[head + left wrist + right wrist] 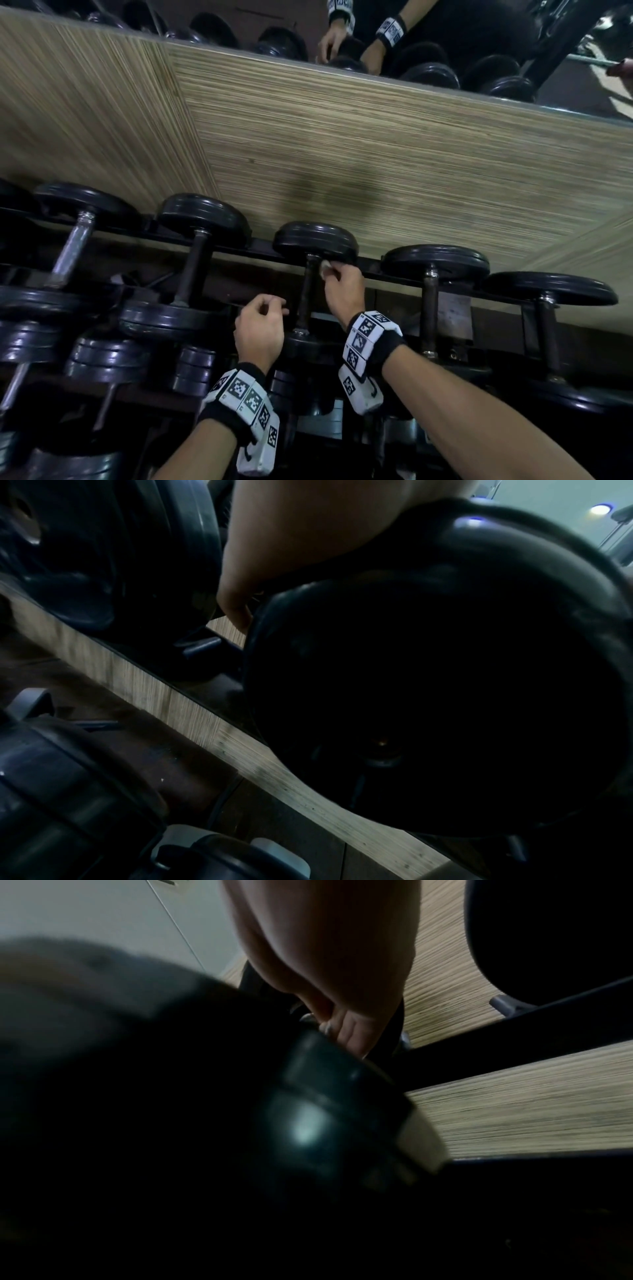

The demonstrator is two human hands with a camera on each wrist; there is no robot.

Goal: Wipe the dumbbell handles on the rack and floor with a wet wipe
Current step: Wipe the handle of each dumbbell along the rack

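Note:
Black-plated dumbbells lie in a row on the rack [373, 265]. My right hand [330, 270] pinches a crumpled white wet wipe [323, 268] against the top of the middle dumbbell's dark handle [304, 298], just under its far plate [315, 240]. To the left of the handle's lower part my left hand [274, 306] hovers with loosely curled fingers and holds nothing. The left wrist view shows the left hand [274, 547] above a large black plate [445, 683]. In the right wrist view the right hand's fingers [346, 1031] curl behind a blurred plate [325, 1096].
Neighbouring dumbbells sit close on both sides, one with a steel handle [73, 245] at the left and others at the right [430, 301]. A lower tier [106, 359] holds more. Behind stands a wood-grain wall panel [376, 154] with a mirror [445, 41] above.

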